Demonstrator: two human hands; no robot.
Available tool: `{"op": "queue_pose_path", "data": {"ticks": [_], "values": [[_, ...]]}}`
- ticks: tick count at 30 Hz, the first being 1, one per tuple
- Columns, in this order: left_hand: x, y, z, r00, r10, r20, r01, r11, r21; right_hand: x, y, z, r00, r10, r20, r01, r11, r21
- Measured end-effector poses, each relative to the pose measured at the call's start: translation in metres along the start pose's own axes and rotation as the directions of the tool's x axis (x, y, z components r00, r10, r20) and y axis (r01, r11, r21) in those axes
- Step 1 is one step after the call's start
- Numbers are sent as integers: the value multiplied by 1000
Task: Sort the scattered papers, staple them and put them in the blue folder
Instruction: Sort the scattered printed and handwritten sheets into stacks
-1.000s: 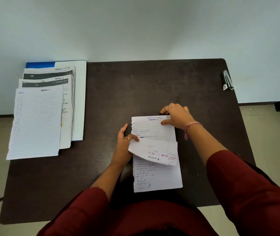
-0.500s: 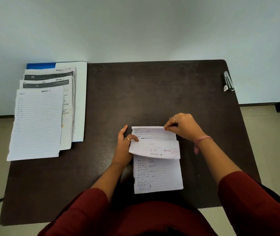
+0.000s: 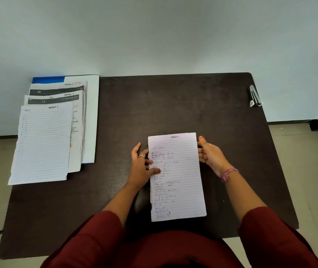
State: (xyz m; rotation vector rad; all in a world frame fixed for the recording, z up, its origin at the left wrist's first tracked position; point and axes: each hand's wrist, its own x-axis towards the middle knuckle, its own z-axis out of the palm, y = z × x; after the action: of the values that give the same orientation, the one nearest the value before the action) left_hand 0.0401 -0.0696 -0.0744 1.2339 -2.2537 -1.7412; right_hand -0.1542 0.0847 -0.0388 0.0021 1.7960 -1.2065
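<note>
A lined, handwritten paper (image 3: pixel 181 182) lies flat on the dark table (image 3: pixel 173 105), in front of me. My left hand (image 3: pixel 141 167) rests at its left edge, thumb and fingertips on the sheet. My right hand (image 3: pixel 211 155) touches its right edge near the top with straight fingers. At the far left, the blue folder (image 3: pixel 48 79) lies open under a fanned stack of papers (image 3: pixel 44 142). A stapler (image 3: pixel 254 96) sits at the table's far right edge.
The folder's white inner flap (image 3: pixel 92 117) reaches toward the table's middle. The left stack hangs over the table's left edge. A pale wall stands behind the table; tiled floor shows on both sides.
The folded-over top sheet has been turned down flat, so one full page now shows. My right hand moved from the sheet's top corner to its right edge. My left hand stayed at the left edge.
</note>
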Motion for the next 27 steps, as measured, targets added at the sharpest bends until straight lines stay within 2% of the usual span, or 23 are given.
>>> {"op": "queue_pose_path", "data": {"ticks": [7, 14, 17, 22, 27], "values": [[2, 1, -3, 1000, 13, 3, -13, 1000, 28, -5, 17, 16, 981, -85, -176, 83, 996, -21], [-4, 8, 9, 998, -41, -55, 45, 997, 69, -6, 28, 32, 965, -189, -184, 171, 979, -110], [-6, 12, 7, 995, -66, -81, 67, 998, 8, -9, 27, 29, 961, -198, -192, 195, 980, -34], [-18, 12, 4, 964, -198, -176, 184, 978, -95, -16, 18, 21, 969, -174, -177, 197, 973, 121], [-37, 1, 12, 985, -160, -66, 157, 986, -52, -19, 6, 16, 981, -135, -136, 162, 965, 207]]}}
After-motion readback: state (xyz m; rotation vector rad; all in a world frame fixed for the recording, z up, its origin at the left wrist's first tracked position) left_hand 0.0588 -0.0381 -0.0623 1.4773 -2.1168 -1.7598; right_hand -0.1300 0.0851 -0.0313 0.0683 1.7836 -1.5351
